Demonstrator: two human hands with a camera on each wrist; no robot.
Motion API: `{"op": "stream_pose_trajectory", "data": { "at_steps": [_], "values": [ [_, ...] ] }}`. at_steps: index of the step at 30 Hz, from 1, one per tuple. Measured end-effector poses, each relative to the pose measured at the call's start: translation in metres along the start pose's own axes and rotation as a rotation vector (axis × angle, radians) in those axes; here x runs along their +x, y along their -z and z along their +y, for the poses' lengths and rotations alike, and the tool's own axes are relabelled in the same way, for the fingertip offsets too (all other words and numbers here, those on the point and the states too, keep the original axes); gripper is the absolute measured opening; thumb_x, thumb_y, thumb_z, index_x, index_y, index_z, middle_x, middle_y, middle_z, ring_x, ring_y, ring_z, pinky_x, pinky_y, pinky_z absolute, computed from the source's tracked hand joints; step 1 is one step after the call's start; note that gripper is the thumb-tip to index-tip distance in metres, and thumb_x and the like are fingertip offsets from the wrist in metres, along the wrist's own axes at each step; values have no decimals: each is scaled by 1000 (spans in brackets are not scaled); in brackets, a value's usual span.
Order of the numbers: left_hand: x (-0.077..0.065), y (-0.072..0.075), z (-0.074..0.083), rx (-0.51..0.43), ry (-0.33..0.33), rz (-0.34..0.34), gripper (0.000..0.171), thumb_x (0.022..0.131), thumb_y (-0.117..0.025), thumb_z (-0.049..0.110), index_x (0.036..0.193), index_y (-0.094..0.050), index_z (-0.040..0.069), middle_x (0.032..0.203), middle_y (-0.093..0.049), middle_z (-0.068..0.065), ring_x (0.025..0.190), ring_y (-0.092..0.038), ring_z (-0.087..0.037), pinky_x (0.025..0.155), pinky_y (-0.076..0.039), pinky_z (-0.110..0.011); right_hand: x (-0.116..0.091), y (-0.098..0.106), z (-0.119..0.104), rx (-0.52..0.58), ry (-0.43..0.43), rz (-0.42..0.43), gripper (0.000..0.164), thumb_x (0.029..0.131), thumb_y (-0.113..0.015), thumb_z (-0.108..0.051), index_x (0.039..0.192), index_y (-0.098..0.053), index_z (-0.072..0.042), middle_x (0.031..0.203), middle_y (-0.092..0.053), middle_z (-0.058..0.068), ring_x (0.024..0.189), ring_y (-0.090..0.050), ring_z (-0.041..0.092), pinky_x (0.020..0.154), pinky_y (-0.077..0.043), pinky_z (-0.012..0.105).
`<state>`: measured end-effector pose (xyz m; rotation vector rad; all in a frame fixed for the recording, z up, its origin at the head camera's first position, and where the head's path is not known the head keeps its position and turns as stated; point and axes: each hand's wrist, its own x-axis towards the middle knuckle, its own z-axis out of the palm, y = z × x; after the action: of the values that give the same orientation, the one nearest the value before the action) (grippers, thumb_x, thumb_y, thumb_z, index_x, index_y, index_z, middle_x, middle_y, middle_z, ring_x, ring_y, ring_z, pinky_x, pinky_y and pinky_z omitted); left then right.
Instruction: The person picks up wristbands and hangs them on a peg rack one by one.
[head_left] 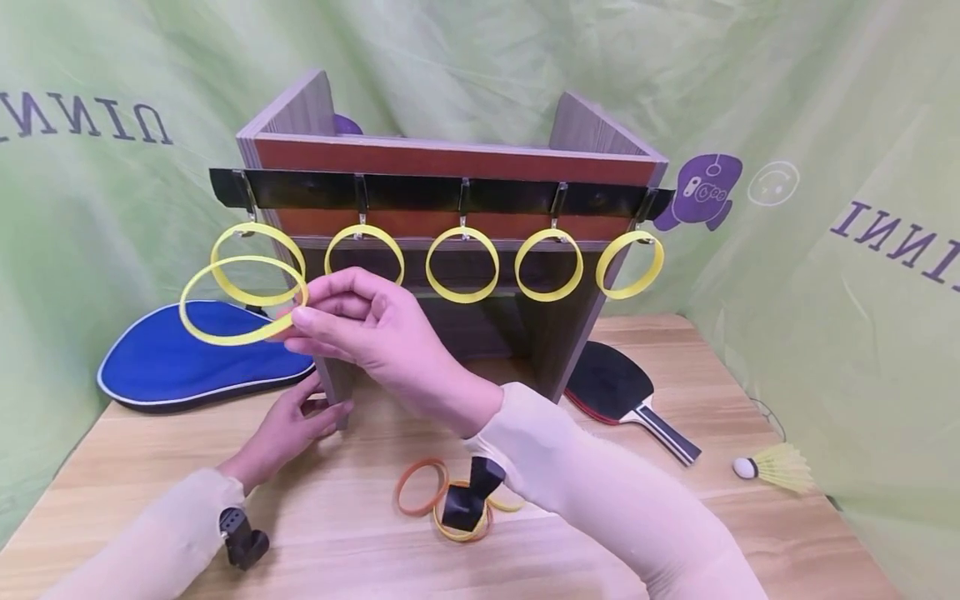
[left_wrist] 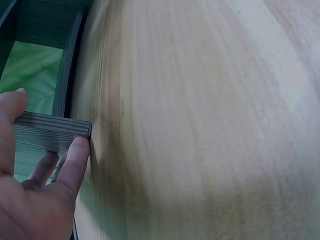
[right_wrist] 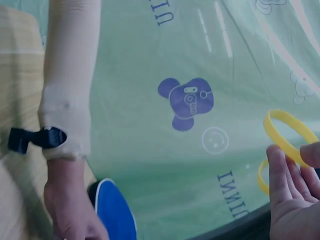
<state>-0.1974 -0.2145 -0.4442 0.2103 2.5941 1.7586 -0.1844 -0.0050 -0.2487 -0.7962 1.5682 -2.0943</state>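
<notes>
My right hand pinches a yellow ring between thumb and fingertips, raised at the left end of a wooden rack. In the head view this ring overlaps another yellow ring hanging from the leftmost hook. Several more yellow rings, such as the middle one, hang from hooks along the black strip on the rack's front. Low on the left, my left hand grips the front edge of the rack's side panel, thumb on one face and fingers on the other.
An orange ring and other rings lie on the table, partly hidden behind the right wrist camera. A blue paddle case is left of the rack. To the right lie a table tennis paddle and a yellow shuttlecock.
</notes>
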Motion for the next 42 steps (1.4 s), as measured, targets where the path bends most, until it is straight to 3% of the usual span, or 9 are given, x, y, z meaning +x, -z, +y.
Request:
{"op": "stream_pose_trajectory", "data": {
  "at_steps": [3,9,15,20,24,30,36,42],
  "values": [
    [-1,0,-1,-4,3,-9,60,102,-70,21,155,-44,9,145,-55,-29,111,-70,-22,81,-61,-24,5,-5,0,46,18,46,22,101,-61,7,122,-56,8,123,-65,38,118,-65,55,98,-60,43],
    [1,2,-2,-8,-10,-1,58,101,-71,21,153,-47,9,144,-55,-28,103,-69,-6,80,-61,-23,16,-13,-2,96,42,125,20,100,-62,7,119,-58,5,116,-69,32,119,-62,58,99,-59,43],
    [2,1,-4,-5,-23,1,58,101,-71,19,152,-48,8,142,-57,-27,100,-68,-2,79,-60,-22,19,-16,-2,133,57,150,16,100,-62,9,115,-58,4,97,-69,13,119,-59,60,98,-59,45],
    [2,0,-4,-15,-30,2,57,101,-71,19,151,-48,7,142,-56,-27,99,-68,-1,79,-60,-22,18,-17,0,117,78,162,14,99,-63,7,111,-59,0,93,-68,9,116,-61,59,96,-61,43],
    [2,0,-3,-15,-35,-1,57,101,-71,19,151,-48,7,142,-56,-27,99,-68,-1,80,-61,-22,17,-15,3,72,69,176,15,99,-65,6,112,-59,4,96,-70,16,114,-66,57,92,-63,39],
    [1,0,-3,-16,-44,-2,58,101,-70,18,153,-46,7,144,-56,-29,99,-68,-1,80,-61,-22,14,-11,6,26,48,142,18,101,-64,2,117,-58,8,118,-68,38,116,-67,53,95,-61,37],
    [0,0,-4,-37,-54,-5,56,102,-69,16,152,-46,5,141,-55,-32,98,-69,-1,80,-61,-22,10,-4,8,-8,27,119,23,102,-64,-1,122,-60,9,124,-69,37,115,-70,46,97,-61,36],
    [0,1,-4,-12,-55,0,54,102,-69,17,150,-48,5,142,-56,-32,100,-68,-2,80,-60,-21,3,10,13,-9,-6,35,24,104,-60,-1,125,-59,12,128,-65,40,118,-69,48,101,-59,38]
  ]
}}
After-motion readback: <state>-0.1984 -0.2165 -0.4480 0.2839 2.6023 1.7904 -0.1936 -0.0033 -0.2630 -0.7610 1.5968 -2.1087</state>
